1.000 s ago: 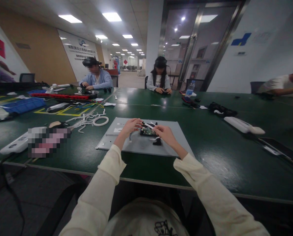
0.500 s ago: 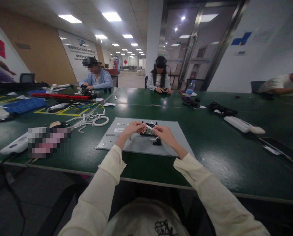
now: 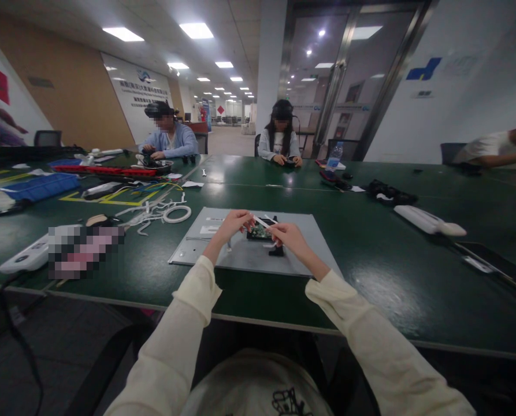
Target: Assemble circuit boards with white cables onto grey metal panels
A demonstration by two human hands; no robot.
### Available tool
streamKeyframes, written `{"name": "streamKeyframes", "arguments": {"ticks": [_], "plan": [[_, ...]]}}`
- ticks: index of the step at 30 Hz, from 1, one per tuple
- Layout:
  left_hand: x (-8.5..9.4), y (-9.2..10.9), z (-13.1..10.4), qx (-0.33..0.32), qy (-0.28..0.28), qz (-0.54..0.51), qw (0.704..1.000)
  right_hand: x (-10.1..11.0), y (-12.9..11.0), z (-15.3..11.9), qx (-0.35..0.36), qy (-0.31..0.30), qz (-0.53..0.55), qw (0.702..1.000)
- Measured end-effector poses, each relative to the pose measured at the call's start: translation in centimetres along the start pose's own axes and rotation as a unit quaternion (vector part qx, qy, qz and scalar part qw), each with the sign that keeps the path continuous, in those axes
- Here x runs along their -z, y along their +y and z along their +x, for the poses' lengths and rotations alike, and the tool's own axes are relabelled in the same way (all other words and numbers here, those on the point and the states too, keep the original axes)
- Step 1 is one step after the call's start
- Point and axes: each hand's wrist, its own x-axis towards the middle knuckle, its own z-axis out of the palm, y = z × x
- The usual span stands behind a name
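Observation:
A narrow white strip (image 3: 262, 222) stretches between my two hands. My left hand (image 3: 236, 224) pinches its left end between thumb and finger. The other end is pinched by my right hand (image 3: 287, 233). Just beyond and below the strip lies a green circuit board (image 3: 258, 231) with a dark frame, partly hidden by my fingers. A black bracket-like piece (image 3: 277, 251) stands under my right hand. All of this is over a flat grey panel (image 3: 223, 258) on the table, with white labels (image 3: 210, 229) on its left part.
Left of the panel lie a coil of white tubing (image 3: 177, 215) and a white power strip (image 3: 28, 254). A blue tray (image 3: 41, 187) is farther left. On the right are a white device (image 3: 426, 221) and black cloth-like items (image 3: 390, 193). Co-workers sit across the green table (image 3: 370, 260).
My left hand has shifted slightly left, and more of the white strip shows between my hands. My right hand has barely moved.

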Motion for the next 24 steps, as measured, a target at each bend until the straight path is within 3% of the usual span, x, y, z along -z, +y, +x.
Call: {"name": "streamKeyframes", "arguments": {"ticks": [12,24], "plan": [[0.08,-0.45,0.09,-0.037,0.024,0.046,0.998,-0.61,0.3,-0.26,0.016,-0.052,0.052,0.997],[0.25,-0.33,0.24,-0.115,0.052,0.21,0.97,-0.69,-0.54,-0.57,0.022,-0.063,0.128,0.99]]}}
